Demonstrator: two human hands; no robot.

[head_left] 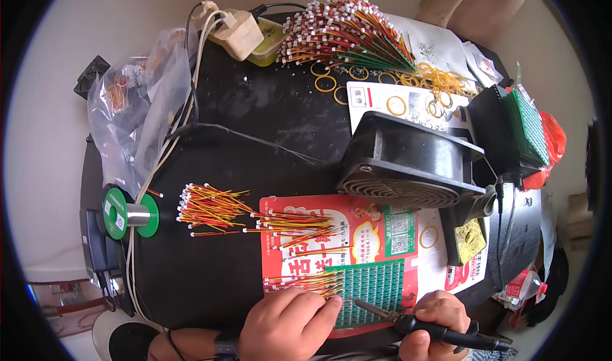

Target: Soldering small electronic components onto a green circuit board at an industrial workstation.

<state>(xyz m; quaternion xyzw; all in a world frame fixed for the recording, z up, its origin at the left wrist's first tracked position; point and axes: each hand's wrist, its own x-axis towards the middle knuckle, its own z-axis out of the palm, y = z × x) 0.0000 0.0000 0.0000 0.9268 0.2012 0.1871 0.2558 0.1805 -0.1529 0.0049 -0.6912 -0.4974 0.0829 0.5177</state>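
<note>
My right hand grips a soldering iron by its black handle. The iron's tip points left, over a green circuit board panel made up of many small units. My left hand is closed at the panel's left edge, thumb and forefinger together; whatever they pinch is hidden. Above that hand, a row of red, yellow and black connector wires lies with its ends on the panel. More loose wires with white plugs are spread on a red printed sheet, beside a larger heap of wires.
A green solder spool stands left. A black fan sits beyond the panel, near a yellow sponge. At the back are a wire bundle, rubber bands, and a power adapter. Cables run down the left side past a plastic bag.
</note>
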